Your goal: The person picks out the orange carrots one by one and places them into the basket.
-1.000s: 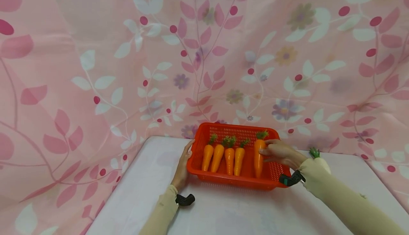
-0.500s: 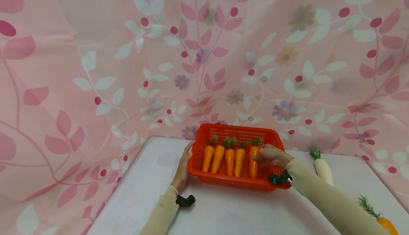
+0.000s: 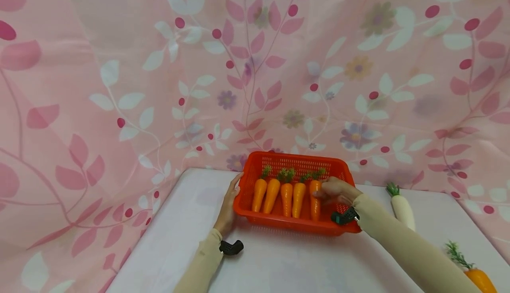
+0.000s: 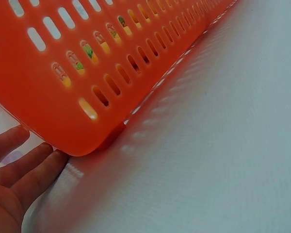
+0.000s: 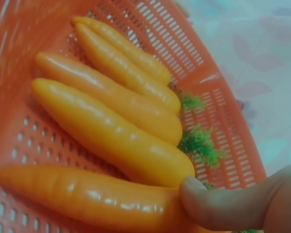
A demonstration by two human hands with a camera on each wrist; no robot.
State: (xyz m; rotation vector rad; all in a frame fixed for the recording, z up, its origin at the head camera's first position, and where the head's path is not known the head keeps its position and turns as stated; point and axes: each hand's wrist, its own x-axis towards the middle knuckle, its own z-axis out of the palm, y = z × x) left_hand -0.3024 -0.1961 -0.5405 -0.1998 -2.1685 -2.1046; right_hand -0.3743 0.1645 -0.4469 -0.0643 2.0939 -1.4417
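A red-orange plastic basket [image 3: 295, 226] with perforated walls stands on the table in the head view. Several orange carrots [image 3: 272, 196] with green tops lie side by side in it. My right hand [image 3: 338, 190] reaches over the basket's right side and holds the rightmost carrot [image 3: 315, 202] near its top. In the right wrist view, the thumb [image 5: 223, 201] presses on that carrot's thick end; the other fingers are hidden. My left hand [image 3: 228, 206] touches the basket's left side, and the left wrist view shows extended fingers [image 4: 36, 182] against its corner.
A white radish [image 3: 403, 211] with green leaves lies on the table right of the basket. Another carrot [image 3: 480, 279] is partly in view at the lower right, near my right sleeve. A pink floral cloth [image 3: 255, 107] hangs behind the white table [image 3: 303, 266].
My right hand has moved left with the carrot, bringing it down beside the others. The loose carrot has come into view at lower right, and more of the radish shows. The left hand stays put.
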